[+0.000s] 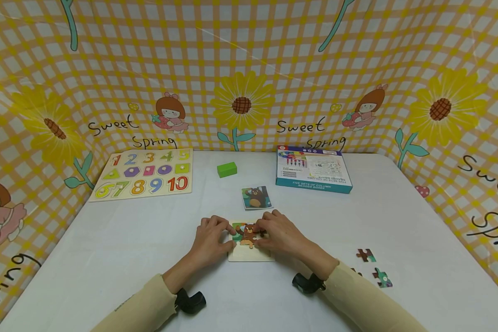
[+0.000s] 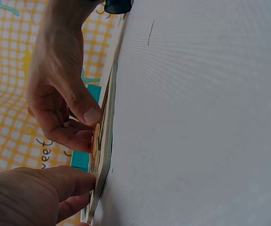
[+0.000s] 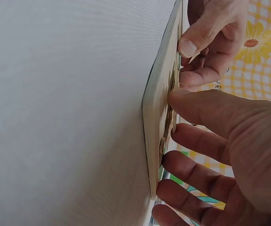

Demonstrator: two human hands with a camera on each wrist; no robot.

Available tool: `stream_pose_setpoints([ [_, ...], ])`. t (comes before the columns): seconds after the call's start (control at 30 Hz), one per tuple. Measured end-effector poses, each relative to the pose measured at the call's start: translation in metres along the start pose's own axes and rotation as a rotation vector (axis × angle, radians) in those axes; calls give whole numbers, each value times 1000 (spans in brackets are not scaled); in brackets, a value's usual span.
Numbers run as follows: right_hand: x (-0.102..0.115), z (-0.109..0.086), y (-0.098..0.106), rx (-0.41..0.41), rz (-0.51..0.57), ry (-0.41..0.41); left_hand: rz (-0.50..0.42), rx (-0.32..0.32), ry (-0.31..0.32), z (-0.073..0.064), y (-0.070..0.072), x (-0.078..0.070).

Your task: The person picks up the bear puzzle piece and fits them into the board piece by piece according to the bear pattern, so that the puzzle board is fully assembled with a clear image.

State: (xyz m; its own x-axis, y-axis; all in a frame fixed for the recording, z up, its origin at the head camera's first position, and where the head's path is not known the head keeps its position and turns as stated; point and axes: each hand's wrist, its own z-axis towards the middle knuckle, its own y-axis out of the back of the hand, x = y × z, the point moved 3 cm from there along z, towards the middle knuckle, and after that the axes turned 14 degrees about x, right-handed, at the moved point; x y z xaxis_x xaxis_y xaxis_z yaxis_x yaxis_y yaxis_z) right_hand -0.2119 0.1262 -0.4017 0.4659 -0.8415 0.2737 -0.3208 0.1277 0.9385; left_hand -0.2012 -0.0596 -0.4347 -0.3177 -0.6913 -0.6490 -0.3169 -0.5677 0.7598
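Closest in, two tan sleeves point(image 1: 143, 299) were seen, and a small black gadget point(image 1: 191, 302) was worn at each wrist. Off to the right of the right fingers, two loose puzzle pieces point(image 1: 383, 278) were left on the white table point(image 1: 108, 258), and a third was mostly hidden by the arm.

Between the two sets of fingers, a small wooden board point(image 1: 251, 256) was laid flat. Its left side was held by the bent thumb and fingers of the left hand point(image 1: 209, 237). On the board, a brown bear puzzle point(image 1: 249, 234) was partly put together, and its right part was covered by the right hand point(image 1: 284, 235). A piece was pinched there by the right thumb and first finger; whether it was fully pushed in could not be told.

Just past the fingertips, a bear card point(image 1: 257, 198) was placed. Farther out, a green block point(image 1: 227, 170) was set down. Well beyond the left fingers, a number board point(image 1: 97, 197) was spread out, and beyond the right fingers, a blue and white box point(image 1: 313, 170) was put. Behind everything, a checked cloth point(image 1: 240, 46) with sunflowers was hung.
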Motion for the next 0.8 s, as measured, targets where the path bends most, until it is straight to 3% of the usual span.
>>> stream_pose_setpoints([
  [0.43,-1,1,0,4,-16,2,-7,-4,8,1,1,-4],
  [0.8,0,0,0,-3,-24,14,-3,-7,-11,10,-4,-17],
])
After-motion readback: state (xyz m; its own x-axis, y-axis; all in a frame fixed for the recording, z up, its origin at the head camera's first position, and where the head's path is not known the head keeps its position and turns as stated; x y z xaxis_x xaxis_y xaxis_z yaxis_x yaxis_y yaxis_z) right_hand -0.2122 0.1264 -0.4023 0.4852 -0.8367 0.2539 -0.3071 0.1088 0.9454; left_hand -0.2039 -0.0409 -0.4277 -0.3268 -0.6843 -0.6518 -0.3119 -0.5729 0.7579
